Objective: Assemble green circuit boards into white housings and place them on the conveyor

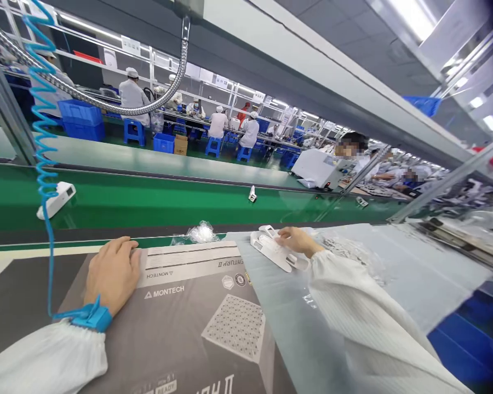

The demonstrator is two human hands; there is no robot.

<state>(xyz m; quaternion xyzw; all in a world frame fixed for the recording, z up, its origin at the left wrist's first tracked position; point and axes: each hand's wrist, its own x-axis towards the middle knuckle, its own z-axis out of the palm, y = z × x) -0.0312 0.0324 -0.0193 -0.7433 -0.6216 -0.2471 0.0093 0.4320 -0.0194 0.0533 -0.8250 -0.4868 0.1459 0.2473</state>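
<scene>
We see white plastic pieces [269,251] at our right hand's [299,241] fingertips; we can't tell if those fingers pinch them. The soft-looking grey sheet [285,317] underneath maybe stops scratches. Our left hand [113,271] rests, fingers loosely bent, on the printed box [172,323], perhaps keeping it still. Crumpled clear plastic [202,232] lies between both hands' fingers.

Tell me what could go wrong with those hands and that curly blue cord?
The blue cord runs from the wrist strap by the left hand past a white device on the green surface; a quick pull might knock it.

The clear plastic lies near the green surface's front edge, so it could slide onto it.

The right hand is at white plastic parts; a bump might push them off the grey sheet.
</scene>
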